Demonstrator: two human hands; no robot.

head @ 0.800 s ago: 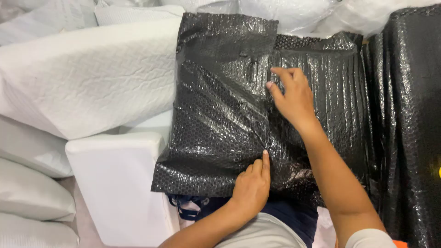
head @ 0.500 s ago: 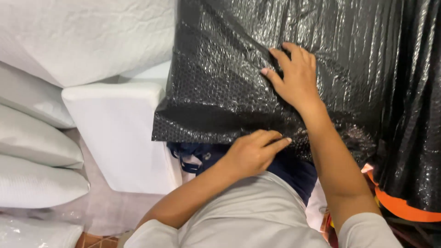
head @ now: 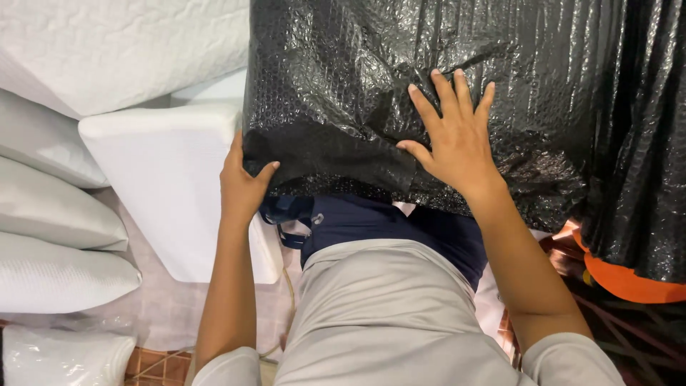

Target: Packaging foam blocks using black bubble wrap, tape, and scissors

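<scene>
left hand [head: 241,187] grip pinches black bubble wrap [head: 429,86] corner | right hand [head: 454,143] spread flat | contents hidden

Black bubble-wrap package [head: 429,78]: rectangular, glossy; left hand [head: 241,187] grips its lower-left corner, right hand [head: 457,143] lies flat on its front. White wrapped packages [head: 57,214] stacked beyond the left hand.

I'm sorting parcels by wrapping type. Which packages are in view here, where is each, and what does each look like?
Black bubble-wrap package: centre, under both hands, flat, glossy.
Second black bubble-wrapped bundle: right edge, over something orange.
White foam-like block: left of centre, rectangular.
White quilted cushion: top left.
White wrapped pillows: stacked at far left.
No labels, signs or screens visible.
</scene>
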